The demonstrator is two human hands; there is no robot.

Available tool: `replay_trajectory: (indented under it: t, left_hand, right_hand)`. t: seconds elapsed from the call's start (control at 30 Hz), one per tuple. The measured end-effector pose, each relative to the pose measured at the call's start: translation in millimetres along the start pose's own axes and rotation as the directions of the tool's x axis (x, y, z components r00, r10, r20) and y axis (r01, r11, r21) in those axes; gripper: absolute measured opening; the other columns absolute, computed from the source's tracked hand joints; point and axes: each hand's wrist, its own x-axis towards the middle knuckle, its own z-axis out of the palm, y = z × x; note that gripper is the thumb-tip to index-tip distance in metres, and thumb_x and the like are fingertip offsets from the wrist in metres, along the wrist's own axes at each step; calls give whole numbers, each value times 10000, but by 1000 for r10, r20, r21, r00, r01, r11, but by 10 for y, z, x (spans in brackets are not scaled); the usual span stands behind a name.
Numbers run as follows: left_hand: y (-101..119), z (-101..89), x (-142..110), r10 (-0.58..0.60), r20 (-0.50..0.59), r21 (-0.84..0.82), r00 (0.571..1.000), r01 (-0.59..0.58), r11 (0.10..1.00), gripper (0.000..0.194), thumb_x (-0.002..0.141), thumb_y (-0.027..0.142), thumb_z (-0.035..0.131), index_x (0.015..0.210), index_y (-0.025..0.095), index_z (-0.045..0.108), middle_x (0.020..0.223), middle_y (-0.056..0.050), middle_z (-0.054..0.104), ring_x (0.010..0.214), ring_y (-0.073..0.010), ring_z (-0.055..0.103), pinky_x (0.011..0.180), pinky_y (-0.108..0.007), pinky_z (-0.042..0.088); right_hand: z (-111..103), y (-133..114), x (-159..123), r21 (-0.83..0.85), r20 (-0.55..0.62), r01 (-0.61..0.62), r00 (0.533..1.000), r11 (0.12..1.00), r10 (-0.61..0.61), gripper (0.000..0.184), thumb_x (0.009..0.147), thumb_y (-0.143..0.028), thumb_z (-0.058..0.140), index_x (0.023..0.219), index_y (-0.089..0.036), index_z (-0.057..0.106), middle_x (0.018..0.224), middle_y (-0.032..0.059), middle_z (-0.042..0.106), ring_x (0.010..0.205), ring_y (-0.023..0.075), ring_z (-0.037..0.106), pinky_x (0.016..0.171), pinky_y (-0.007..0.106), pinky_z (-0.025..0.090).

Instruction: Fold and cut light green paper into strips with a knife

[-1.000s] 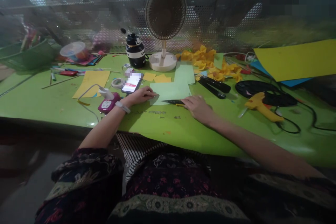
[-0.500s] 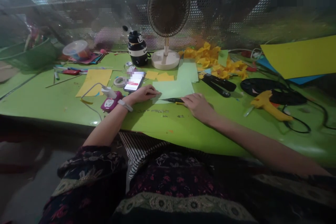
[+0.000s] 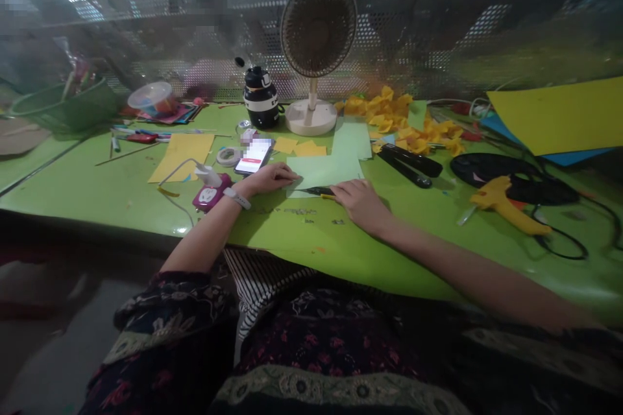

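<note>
My left hand [image 3: 270, 177] lies on the left edge of a pale green paper sheet [image 3: 327, 168] on the green table [image 3: 97, 188], fingers pressed down on it. A white band is on that wrist. My right hand [image 3: 359, 200] rests at the sheet's near edge, its fingers closed round the yellow handle of small dark scissors [image 3: 316, 192], whose blades point left along the paper's edge.
A phone [image 3: 253, 157], a pink charger block [image 3: 210, 193] and tape roll [image 3: 228, 155] lie left of the sheet. Behind stand a fan [image 3: 316, 45] and dark bottle [image 3: 261, 98]. To the right lie black scissors [image 3: 406, 162], yellow paper flowers [image 3: 389, 117], a yellow glue gun [image 3: 506, 205] and cables.
Both hands stay in place on the paper and scissors. Only the camera view shifted slightly right and down.
</note>
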Motion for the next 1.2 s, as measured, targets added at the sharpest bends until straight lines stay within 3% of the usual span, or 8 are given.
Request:
replay_trajectory:
  t: [0.3,0.73,1.2]
  left_hand:
    - [27,-6,10,-17,-18,-6,1000,17,1000,288,1005,292,645,1246,280,802,1187,-90,726,1022,-211,667,945,-388,542]
    - [17,-29,29,-11,-10,6,1000,11,1000,285,992,316,656,1228,268,807,1140,-83,747,977,-192,678,916,-359,548]
    - [23,-54,26,-13,4,-56,1000,13,998,267,997,349,667,1214,294,813,1134,-84,750,994,-201,692,944,-391,562]
  right_hand:
    - [29,-11,-2,11,-29,28,999,1000,-28,430,1045,-199,485,1437,-146,656,1258,210,726,1129,347,609,938,512,430]
    - [68,-18,51,-34,-30,56,998,998,-57,470,1027,-39,359,1368,-87,680,1246,197,737,1126,306,607,943,434,411]
    - [32,-66,117,-37,-41,88,995,995,-89,505,973,18,384,1362,-94,687,1196,196,747,1090,303,615,914,415,399]
